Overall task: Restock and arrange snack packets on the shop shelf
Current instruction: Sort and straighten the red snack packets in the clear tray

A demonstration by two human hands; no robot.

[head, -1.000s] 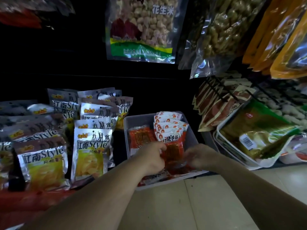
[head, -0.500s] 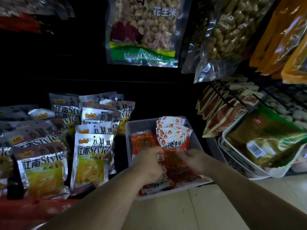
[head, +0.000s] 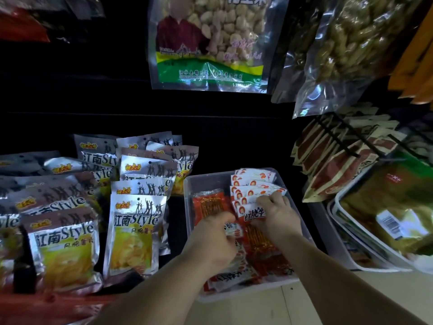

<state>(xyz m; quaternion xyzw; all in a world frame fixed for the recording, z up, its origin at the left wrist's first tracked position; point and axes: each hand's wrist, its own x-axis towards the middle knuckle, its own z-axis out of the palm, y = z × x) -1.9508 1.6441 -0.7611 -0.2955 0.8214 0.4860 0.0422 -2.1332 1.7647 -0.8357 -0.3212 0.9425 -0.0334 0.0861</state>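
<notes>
Left of the left hand's fingers [head: 225,221], the silver crisp packets [head: 136,231] read "江南Style" in large dark letters, with a smaller line beneath that looks like "风格薯片", though it is blurred. Just under the right hand's fingers [head: 269,200], the front red-and-white packet [head: 251,213] shows "红烧牛", the rest covered. Far above the fingers, the hanging peanut bag [head: 208,43] carries small print on its green band, too fine to read. To the right, a green pack [head: 393,214] bears a barcode label.
</notes>
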